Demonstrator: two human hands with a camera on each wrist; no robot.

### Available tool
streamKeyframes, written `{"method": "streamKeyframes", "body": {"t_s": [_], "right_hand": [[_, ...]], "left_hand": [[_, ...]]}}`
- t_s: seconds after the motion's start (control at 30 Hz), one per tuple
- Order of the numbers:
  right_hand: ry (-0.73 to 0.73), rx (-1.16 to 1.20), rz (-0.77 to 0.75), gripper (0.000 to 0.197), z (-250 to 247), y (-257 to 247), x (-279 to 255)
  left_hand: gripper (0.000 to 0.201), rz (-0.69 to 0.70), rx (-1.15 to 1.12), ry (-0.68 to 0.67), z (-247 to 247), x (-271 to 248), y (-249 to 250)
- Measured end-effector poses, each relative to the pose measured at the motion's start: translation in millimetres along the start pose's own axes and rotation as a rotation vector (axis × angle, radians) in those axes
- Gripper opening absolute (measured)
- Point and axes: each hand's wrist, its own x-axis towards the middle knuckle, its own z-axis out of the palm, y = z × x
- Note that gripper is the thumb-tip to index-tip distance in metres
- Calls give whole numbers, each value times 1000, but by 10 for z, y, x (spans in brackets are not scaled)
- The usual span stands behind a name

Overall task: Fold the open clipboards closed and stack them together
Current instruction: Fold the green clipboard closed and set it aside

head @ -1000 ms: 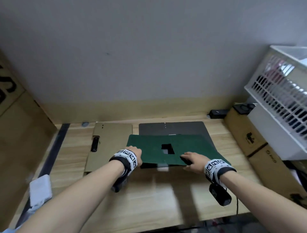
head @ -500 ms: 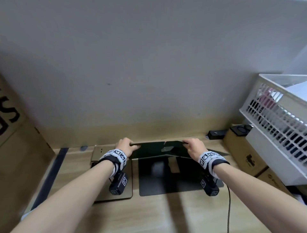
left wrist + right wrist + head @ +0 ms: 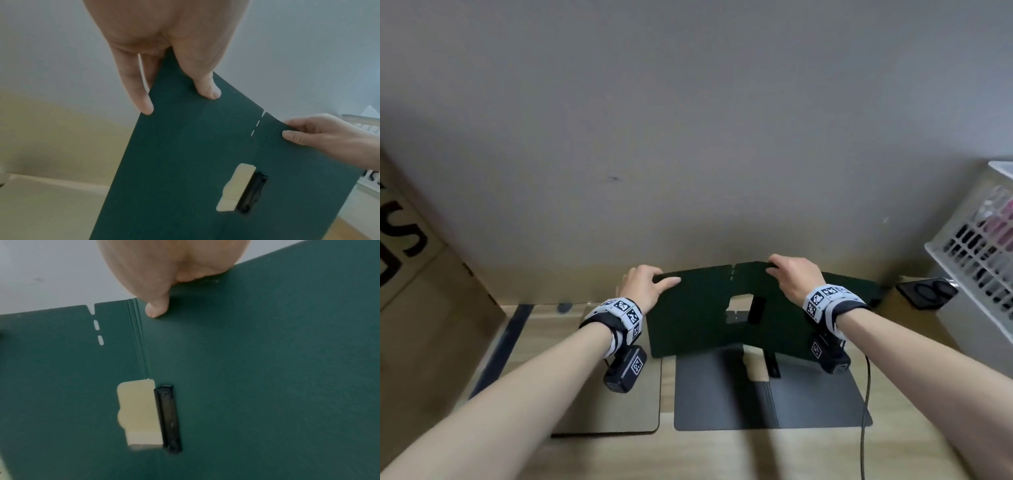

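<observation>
An open dark green clipboard (image 3: 695, 318) stands nearly upright in the air above the table, its black clip (image 3: 756, 310) beside a cut-out at the centre fold. My left hand (image 3: 643, 286) pinches its top edge on the left half, thumb on the near face (image 3: 207, 91). My right hand (image 3: 791, 277) pinches the top edge on the right half, thumb beside the fold (image 3: 156, 309). Under it lie a grey clipboard (image 3: 770, 394) and, to the left, a closed tan clipboard (image 3: 616, 404) flat on the table.
A wall rises just behind the wooden table (image 3: 722, 455). A cardboard box (image 3: 421, 308) stands at the left. At the right are a white slotted basket (image 3: 983, 246), a brown box and a black device (image 3: 928, 291). A cable (image 3: 864, 411) hangs from my right wrist.
Both hands have lifted the green clipboard from lying low over the table and tipped it up until it stands nearly upright. The grey clipboard beneath is now uncovered.
</observation>
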Motion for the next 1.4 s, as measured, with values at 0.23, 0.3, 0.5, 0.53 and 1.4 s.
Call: {"method": "streamKeyframes", "body": {"t_s": [0.23,0.3,0.5,0.53,1.4], "right_hand": [[-290,107,-29,21,319,32,294],[-393,157,-21,22,653,2,250],[-490,188,-5,27,1661,-123,-29],[-496,179,-3,27,1777,-150,-48],[-518,212,-34,54,2326,46,-1133]], "left_hand": [[85,-190,-28,-48,94,222,-275],[88,-253,-10,-80,258,138,-421],[82,-506,-35,-211,905,-241,-1026],[78,-555,-48,-239,988,-310,-1100],[44,-734,-18,-458,1759,-1687,-1665]]}}
